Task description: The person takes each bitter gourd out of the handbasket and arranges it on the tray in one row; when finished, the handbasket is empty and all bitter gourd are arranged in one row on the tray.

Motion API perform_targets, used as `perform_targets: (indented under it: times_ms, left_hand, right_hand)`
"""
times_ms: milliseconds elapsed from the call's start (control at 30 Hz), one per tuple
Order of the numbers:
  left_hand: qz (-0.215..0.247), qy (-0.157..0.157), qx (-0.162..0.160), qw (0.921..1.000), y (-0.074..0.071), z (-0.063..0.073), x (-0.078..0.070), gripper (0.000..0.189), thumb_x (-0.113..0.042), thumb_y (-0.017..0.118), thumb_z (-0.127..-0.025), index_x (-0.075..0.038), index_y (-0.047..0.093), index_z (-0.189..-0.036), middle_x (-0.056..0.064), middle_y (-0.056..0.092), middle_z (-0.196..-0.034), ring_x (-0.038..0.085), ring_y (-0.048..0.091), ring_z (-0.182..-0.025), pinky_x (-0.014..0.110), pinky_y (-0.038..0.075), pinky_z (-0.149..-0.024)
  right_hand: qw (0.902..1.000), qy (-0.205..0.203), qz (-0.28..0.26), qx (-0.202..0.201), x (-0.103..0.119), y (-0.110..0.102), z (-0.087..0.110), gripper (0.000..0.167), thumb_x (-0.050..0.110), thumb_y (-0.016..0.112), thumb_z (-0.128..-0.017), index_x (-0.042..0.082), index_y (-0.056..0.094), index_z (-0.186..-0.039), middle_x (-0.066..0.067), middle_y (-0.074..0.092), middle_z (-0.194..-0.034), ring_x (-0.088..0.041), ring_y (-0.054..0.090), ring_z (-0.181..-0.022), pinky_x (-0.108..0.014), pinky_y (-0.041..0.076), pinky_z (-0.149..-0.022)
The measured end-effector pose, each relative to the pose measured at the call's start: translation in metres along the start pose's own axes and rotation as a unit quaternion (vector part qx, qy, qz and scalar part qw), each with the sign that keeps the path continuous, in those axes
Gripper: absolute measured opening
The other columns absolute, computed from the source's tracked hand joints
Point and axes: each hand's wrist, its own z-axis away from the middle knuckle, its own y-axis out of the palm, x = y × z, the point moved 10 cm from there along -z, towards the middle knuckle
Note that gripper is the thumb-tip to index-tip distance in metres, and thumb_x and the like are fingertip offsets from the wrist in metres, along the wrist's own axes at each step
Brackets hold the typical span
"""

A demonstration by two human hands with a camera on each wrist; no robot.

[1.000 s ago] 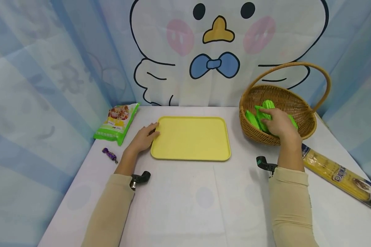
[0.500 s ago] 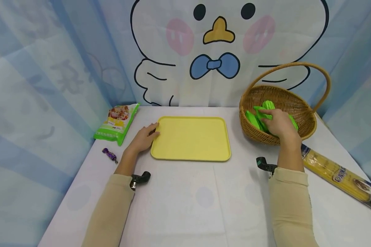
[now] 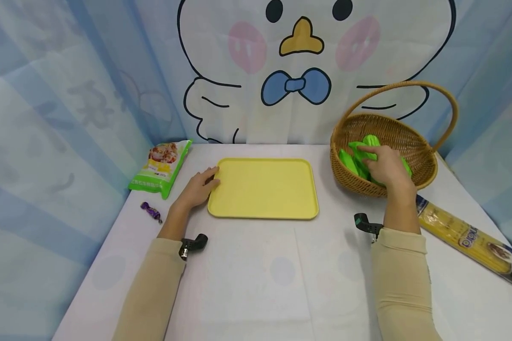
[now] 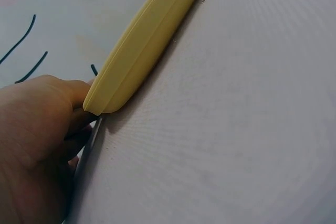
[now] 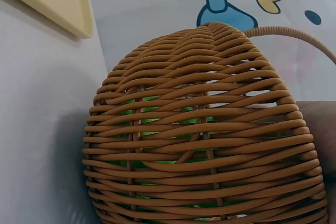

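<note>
My left hand (image 3: 197, 189) rests at the left end of a yellow rectangular tray (image 3: 264, 188). Its fingers touch the rim, and the left wrist view shows the tray's corner (image 4: 113, 95) against the hand. My right hand (image 3: 387, 166) reaches into a brown wicker basket (image 3: 409, 137) at the back right. There, thumb and forefinger pinch a bright green, ridged, elongated thing (image 3: 358, 152). Several similar green pieces lie around it, partly covered by the hand. From the right wrist, the basket's woven wall (image 5: 205, 129) hides most of the hand and the green contents.
A green and white food packet (image 3: 162, 166) lies at the back left, with a purple wrapped candy (image 3: 151, 211) in front of it. Right of the right forearm lies a long yellow pack of spaghetti (image 3: 465, 237). A tall basket handle (image 3: 450, 111) arches over the basket.
The head view has tilted slightly, so everything sits a little higher in it. The pinched green piece has shifted slightly within the basket. The left hand stays at the tray.
</note>
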Motion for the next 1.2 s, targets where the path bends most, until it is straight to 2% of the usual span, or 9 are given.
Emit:
perform_targets:
  times_ms: [33, 100, 200, 267, 333, 433, 567, 900, 1200]
  left_hand:
    - [0.000, -0.001, 0.000, 1.0000, 0.000, 0.000, 0.000, 0.057, -0.034, 0.048, -0.112, -0.017, 0.034, -0.164, 0.013, 0.027, -0.172, 0.033, 0.016, -0.162, 0.054, 0.005, -0.135]
    - [0.000, -0.003, 0.000, 1.0000, 0.000, 0.000, -0.001, 0.057, -0.034, 0.048, -0.112, -0.017, 0.034, -0.164, 0.013, 0.026, -0.172, 0.033, 0.016, -0.162, 0.054, 0.005, -0.135]
    - [-0.001, -0.005, 0.000, 1.0000, 0.000, 0.000, -0.001, 0.057, -0.035, 0.048, -0.112, -0.018, 0.034, -0.165, 0.013, 0.026, -0.172, 0.036, 0.015, -0.162, 0.055, 0.005, -0.135]
    - [0.001, -0.004, 0.001, 1.0000, 0.000, 0.000, -0.001, 0.058, -0.035, 0.048, -0.112, -0.018, 0.033, -0.165, 0.013, 0.025, -0.172, 0.038, 0.013, -0.162, 0.056, 0.006, -0.134]
    - [0.004, -0.004, 0.002, 1.0000, -0.001, 0.000, -0.001, 0.058, -0.036, 0.048, -0.112, -0.018, 0.033, -0.165, 0.014, 0.024, -0.172, 0.039, 0.012, -0.162, 0.057, 0.006, -0.134]
    - [0.008, -0.005, 0.004, 1.0000, -0.001, -0.001, 0.001, 0.058, -0.037, 0.048, -0.111, -0.020, 0.033, -0.165, 0.013, 0.024, -0.172, 0.040, 0.011, -0.162, 0.058, 0.005, -0.134]
    - [0.007, -0.008, 0.008, 0.9999, 0.001, -0.002, 0.003, 0.058, -0.038, 0.047, -0.111, -0.021, 0.032, -0.165, 0.013, 0.023, -0.173, 0.041, 0.009, -0.162, 0.058, 0.005, -0.134]
    - [0.004, -0.005, 0.007, 1.0000, 0.001, -0.003, 0.003, 0.058, -0.038, 0.047, -0.111, -0.020, 0.033, -0.165, 0.014, 0.023, -0.173, 0.042, 0.010, -0.161, 0.059, 0.005, -0.134]
    - [0.006, -0.007, 0.014, 0.9999, 0.001, -0.002, 0.003, 0.059, -0.038, 0.047, -0.111, -0.020, 0.032, -0.165, 0.014, 0.021, -0.173, 0.046, 0.006, -0.161, 0.061, 0.004, -0.133]
  right_hand:
    - [1.0000, -0.002, 0.001, -0.006, 0.000, -0.001, 0.000, 0.047, 0.014, 0.051, -0.109, 0.015, 0.049, -0.156, -0.037, 0.035, -0.158, -0.061, 0.043, -0.136, -0.069, 0.026, -0.125]
    - [0.9999, -0.007, -0.001, -0.012, 0.001, -0.002, 0.001, 0.047, 0.015, 0.052, -0.109, 0.015, 0.049, -0.156, -0.037, 0.035, -0.159, -0.060, 0.051, -0.120, -0.069, 0.026, -0.125]
    - [0.9996, -0.014, -0.001, -0.025, 0.003, -0.005, 0.001, 0.046, 0.015, 0.053, -0.109, 0.017, 0.052, -0.155, -0.035, 0.039, -0.158, -0.048, 0.059, -0.084, -0.055, 0.055, -0.097]
    - [0.9991, -0.023, 0.001, -0.035, 0.005, -0.008, 0.001, 0.044, 0.014, 0.054, -0.108, 0.016, 0.054, -0.153, -0.034, 0.042, -0.156, -0.034, 0.050, -0.062, -0.044, 0.057, -0.075]
    - [0.9984, -0.029, 0.002, -0.048, 0.007, -0.010, 0.001, 0.043, 0.014, 0.056, -0.107, 0.016, 0.057, -0.151, -0.033, 0.046, -0.154, -0.024, 0.038, -0.056, -0.035, 0.038, -0.053]
    - [0.9976, -0.026, -0.022, -0.061, 0.006, -0.014, 0.001, 0.045, 0.015, 0.057, -0.108, 0.015, 0.055, -0.152, -0.032, 0.042, -0.158, -0.042, 0.062, -0.092, -0.047, 0.053, -0.074]
    - [0.9940, 0.000, -0.064, -0.088, 0.001, -0.018, 0.002, 0.049, 0.021, 0.060, -0.107, 0.017, 0.051, -0.155, -0.033, 0.035, -0.160, -0.056, 0.026, -0.149, -0.071, 0.035, -0.115]
    - [0.9810, -0.004, -0.113, -0.157, 0.008, -0.040, 0.015, 0.054, 0.035, 0.072, -0.100, 0.026, 0.058, -0.151, -0.021, 0.047, -0.154, -0.042, 0.048, -0.132, -0.056, 0.049, -0.098]
    - [0.9839, -0.005, -0.131, -0.121, 0.020, -0.050, 0.029, 0.061, 0.052, 0.074, -0.093, 0.034, 0.058, -0.150, -0.009, 0.052, -0.153, -0.021, 0.052, -0.118, -0.029, 0.050, -0.081]
